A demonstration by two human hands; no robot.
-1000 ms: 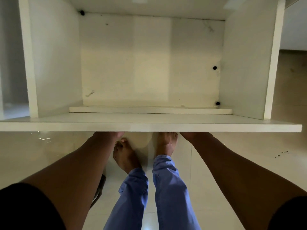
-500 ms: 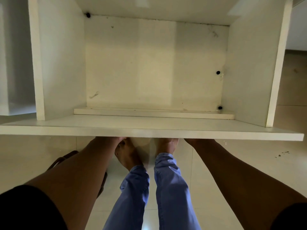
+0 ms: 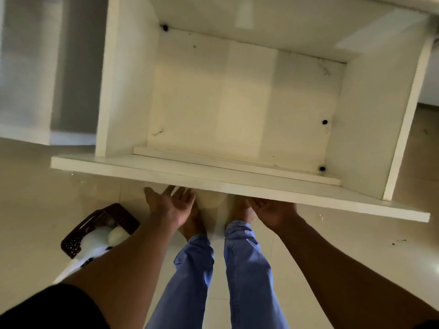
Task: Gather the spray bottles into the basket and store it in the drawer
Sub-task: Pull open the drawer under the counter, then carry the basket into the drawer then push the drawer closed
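Note:
A white drawer [image 3: 237, 181] is pulled out in front of me, and its inside holds nothing. My left hand [image 3: 169, 205] is just below its front panel, palm up, fingers spread and holding nothing. My right hand [image 3: 273, 210] is palm up under the panel's edge, its fingertips hidden behind the panel. On the floor at the lower left sits a dark brown perforated basket [image 3: 73, 243] with white spray bottles [image 3: 95, 241] lying in it, partly hidden by my left forearm.
The floor is pale glossy tile [image 3: 35, 198]. My bare feet and blue trouser legs [image 3: 247, 269] stand under the drawer front. White cabinet panels [image 3: 28, 67] rise at the far left. Small dark specks [image 3: 399, 242] lie on the floor at right.
My view has turned left and down, bringing the basket with bottles into sight. Both hands have drawn back from under the drawer front; the left hand now shows, palm up.

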